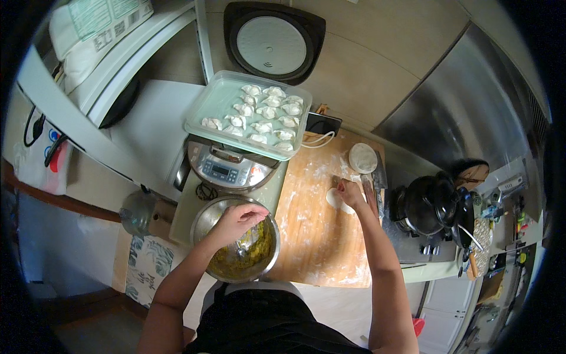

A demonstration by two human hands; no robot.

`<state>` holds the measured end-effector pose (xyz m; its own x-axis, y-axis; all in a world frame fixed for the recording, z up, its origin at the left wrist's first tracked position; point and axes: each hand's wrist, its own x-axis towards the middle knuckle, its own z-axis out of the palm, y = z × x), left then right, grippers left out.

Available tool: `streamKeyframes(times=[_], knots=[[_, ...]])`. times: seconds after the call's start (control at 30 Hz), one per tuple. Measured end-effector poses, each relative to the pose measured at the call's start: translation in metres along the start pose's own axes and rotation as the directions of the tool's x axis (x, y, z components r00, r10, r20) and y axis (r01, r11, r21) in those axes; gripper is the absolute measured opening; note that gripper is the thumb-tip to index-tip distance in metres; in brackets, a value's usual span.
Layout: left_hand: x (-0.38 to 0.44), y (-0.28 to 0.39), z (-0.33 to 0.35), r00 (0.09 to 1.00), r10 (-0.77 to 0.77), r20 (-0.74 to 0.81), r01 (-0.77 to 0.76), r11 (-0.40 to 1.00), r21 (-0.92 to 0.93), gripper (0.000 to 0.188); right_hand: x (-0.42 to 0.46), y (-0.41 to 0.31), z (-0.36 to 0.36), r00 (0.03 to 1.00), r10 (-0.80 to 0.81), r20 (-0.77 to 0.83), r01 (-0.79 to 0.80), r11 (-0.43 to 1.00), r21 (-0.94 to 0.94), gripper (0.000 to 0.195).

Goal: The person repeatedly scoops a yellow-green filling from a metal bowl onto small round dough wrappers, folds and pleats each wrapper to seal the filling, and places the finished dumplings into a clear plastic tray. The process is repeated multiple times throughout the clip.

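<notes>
My left hand (241,220) is over the metal mixing bowl (198,221), with curled fingers and nothing plainly visible in it. Yellow-green filling (258,252) coats the bowl's inside, where a spoon seems to lie. On the floured wooden board (309,230), my right hand (348,193) has its fingertips pinched at the edge of a round dough wrapper (332,199); whether it grips the dough cannot be told. Another pale piece of dough (347,209) shows partly beneath the wrist. Folded dumplings (268,112) lie in several rows in a green plastic tray (194,119).
The tray rests on an open rice cooker (225,170). A round floury container (363,158) stands at the board's back right, near a cleaver-like blade (379,170). A phone (325,123) with a white cable stands behind the board. A black pot (424,205) sits on the stove at right.
</notes>
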<state>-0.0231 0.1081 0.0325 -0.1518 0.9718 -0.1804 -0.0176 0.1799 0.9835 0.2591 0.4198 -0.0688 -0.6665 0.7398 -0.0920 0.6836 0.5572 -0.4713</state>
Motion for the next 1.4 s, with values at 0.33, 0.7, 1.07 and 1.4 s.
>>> streamKeyframes(times=[0.33,0.7,1.07,1.4], knots=[[-0.002,-0.04,0.018,0.998,-0.054,0.034,0.063,0.923,-0.38,0.045,-0.058,-0.149,-0.025,0.995,0.015,-0.103,0.043,0.84,0.541,0.009],[-0.067,-0.059,-0.034,0.933,-0.161,-0.323,-0.247,0.368,-0.896,0.033,-0.058,-0.268,0.108,0.941,-0.304,-0.151,0.338,0.788,0.515,0.026],[-0.151,-0.061,-0.057,0.84,-0.233,-0.49,-0.352,0.454,-0.818,0.03,-0.019,-0.295,0.127,0.131,-0.844,0.521,0.926,-0.084,-0.369,0.011],[-0.179,-0.1,-0.027,0.811,-0.361,-0.46,-0.334,0.36,-0.871,0.039,-0.091,-0.295,0.015,0.444,-0.387,0.808,0.845,0.48,-0.234,0.01]])
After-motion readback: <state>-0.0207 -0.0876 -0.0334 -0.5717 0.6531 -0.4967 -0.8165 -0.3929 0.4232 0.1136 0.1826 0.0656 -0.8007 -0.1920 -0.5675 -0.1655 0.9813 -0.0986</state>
